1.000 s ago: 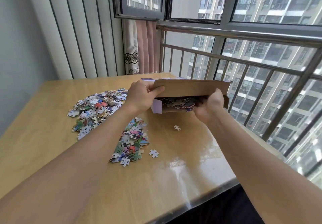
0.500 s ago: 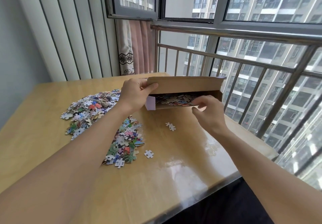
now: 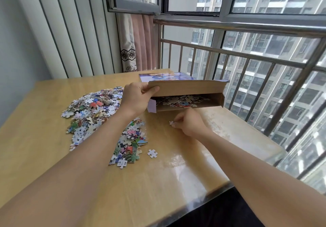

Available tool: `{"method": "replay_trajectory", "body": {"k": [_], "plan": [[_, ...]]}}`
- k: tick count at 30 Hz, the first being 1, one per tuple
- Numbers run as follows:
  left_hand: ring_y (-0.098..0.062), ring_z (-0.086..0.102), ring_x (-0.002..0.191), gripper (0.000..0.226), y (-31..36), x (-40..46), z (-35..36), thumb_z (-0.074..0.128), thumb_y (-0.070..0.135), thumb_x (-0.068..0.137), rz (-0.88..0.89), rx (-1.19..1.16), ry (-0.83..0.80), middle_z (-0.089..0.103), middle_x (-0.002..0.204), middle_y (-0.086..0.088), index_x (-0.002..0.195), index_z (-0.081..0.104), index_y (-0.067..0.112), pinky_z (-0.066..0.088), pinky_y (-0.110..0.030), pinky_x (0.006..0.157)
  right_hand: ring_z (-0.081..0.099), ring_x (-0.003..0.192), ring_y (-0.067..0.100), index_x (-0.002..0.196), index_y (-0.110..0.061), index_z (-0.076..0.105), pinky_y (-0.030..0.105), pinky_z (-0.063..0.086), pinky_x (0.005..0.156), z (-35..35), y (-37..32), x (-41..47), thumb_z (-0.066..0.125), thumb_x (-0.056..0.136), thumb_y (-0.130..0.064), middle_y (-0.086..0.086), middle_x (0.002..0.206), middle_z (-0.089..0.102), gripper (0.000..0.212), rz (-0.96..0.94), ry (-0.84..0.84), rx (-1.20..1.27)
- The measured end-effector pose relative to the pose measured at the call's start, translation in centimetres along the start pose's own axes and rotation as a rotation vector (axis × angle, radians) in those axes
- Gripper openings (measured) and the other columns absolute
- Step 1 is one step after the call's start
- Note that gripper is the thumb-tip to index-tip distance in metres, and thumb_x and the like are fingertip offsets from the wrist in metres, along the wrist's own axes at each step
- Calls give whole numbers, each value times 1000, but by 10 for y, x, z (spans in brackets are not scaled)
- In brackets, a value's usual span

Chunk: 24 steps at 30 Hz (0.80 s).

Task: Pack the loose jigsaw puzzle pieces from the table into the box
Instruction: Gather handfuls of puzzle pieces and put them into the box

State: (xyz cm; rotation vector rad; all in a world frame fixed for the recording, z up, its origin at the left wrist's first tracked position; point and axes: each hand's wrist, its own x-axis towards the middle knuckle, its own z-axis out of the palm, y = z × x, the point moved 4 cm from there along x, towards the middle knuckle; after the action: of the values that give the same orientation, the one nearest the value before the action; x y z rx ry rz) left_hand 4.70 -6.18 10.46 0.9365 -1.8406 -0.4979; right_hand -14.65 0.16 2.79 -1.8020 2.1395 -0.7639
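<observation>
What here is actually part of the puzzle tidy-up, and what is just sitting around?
Part of the job:
box, flap held up by the left hand
single piece pinched by the right hand
big pile
smaller pile
stray piece
table

Just there:
curtain
window railing

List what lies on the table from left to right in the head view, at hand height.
Big puzzle heap → left hand gripping the box flap → right hand pinching a single piece → railing.
</observation>
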Motion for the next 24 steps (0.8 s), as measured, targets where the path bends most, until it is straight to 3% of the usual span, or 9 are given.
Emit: {"method": "replay_trajectory", "body": {"k": [2,8,10,13,17,19,20,22,24], "plan": [[-17,69,79,24,-3,-2,0,71,34,89,-6,-6,8,73,82,8,106,78,17,53,-29,70,64,76,17,87,-9,78,29,49,63,0,-2,2,83,82,-26,5,83,72,19,27,-22,0],[-19,70,82,25,-4,-2,1,71,33,89,-20,-28,24,74,87,5,107,78,16,53,-27,71,59,61,7,75,-17,74,11,41,46,-9,-10,-5,85,73,-12,-7,66,65,12,-5,-83,50],[-20,70,82,25,-3,0,0,71,33,90,-23,-34,27,74,86,5,107,77,16,52,-26,70,66,59,13,74,-13,76,16,50,52,-16,-10,-12,84,72,-9,1,66,72,9,23,-87,280],[-21,70,84,25,-2,0,-2,71,33,90,-31,-33,25,75,87,4,108,77,18,53,-29,73,72,65,14,91,-1,76,22,56,63,-39,-5,-8,86,74,-4,12,84,75,20,237,-66,823],[-21,70,86,27,0,2,-3,70,32,90,-33,-42,25,76,91,2,111,76,16,55,-31,77,75,78,23,111,11,65,23,61,65,-57,-1,7,72,82,13,18,99,72,30,495,110,1393],[-17,70,85,27,1,2,-4,70,32,91,-30,-37,30,75,89,6,111,76,16,53,-22,73,72,86,26,111,7,66,30,61,82,-58,3,4,67,86,14,15,98,70,27,497,211,1341],[-16,70,84,27,1,2,-4,70,32,91,-28,-36,31,74,88,8,111,76,16,51,-18,70,72,89,25,103,-3,70,34,60,88,-59,7,-1,69,84,11,9,94,71,24,440,277,1170],[-14,70,83,27,0,2,-4,70,33,90,-26,-33,28,73,86,9,111,76,16,49,-15,68,73,88,14,87,-28,71,29,62,81,-62,8,-21,74,78,1,-10,86,74,30,230,413,792],[-12,69,81,27,0,1,-3,70,33,90,-25,-32,23,73,86,9,110,76,16,50,-15,68,73,79,3,89,-29,73,19,58,66,-60,4,-36,76,75,-4,-16,83,74,29,21,428,610]]}}
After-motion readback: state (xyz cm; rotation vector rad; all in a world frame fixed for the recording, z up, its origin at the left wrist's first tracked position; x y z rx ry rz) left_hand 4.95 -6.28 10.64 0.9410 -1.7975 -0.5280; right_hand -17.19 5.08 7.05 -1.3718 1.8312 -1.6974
